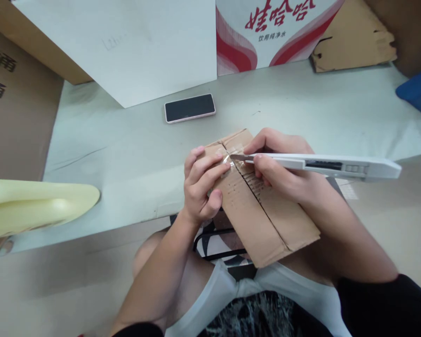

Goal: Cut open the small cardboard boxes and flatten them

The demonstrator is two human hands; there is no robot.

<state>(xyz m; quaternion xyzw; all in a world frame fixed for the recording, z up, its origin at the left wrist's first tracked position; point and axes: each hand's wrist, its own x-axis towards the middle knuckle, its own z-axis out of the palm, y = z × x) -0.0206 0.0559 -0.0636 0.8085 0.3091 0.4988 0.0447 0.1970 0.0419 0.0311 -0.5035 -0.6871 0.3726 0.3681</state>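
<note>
A small brown cardboard box [247,196] rests tilted, its far end at the table's edge and its near end over the lap. A dark seam runs lengthwise between its flaps, with transparent tape [228,161] across the far part. My left hand [203,185] grips the box's left side, fingers bent over the top beside the tape. Held in my right hand [284,164] is a white utility knife [351,167], its handle pointing right. The knife's blade is out, and its tip meets the taped seam. The right hand's fingers are closed around the front of the handle.
A phone [190,108] lies face up on the pale table [147,154] beyond the box. Behind it stand a white carton [154,51], a red-and-white printed carton [266,51] and a cardboard piece [354,42]. A yellow curved object [42,206] juts in from the left; something blue [419,93] sits far right.
</note>
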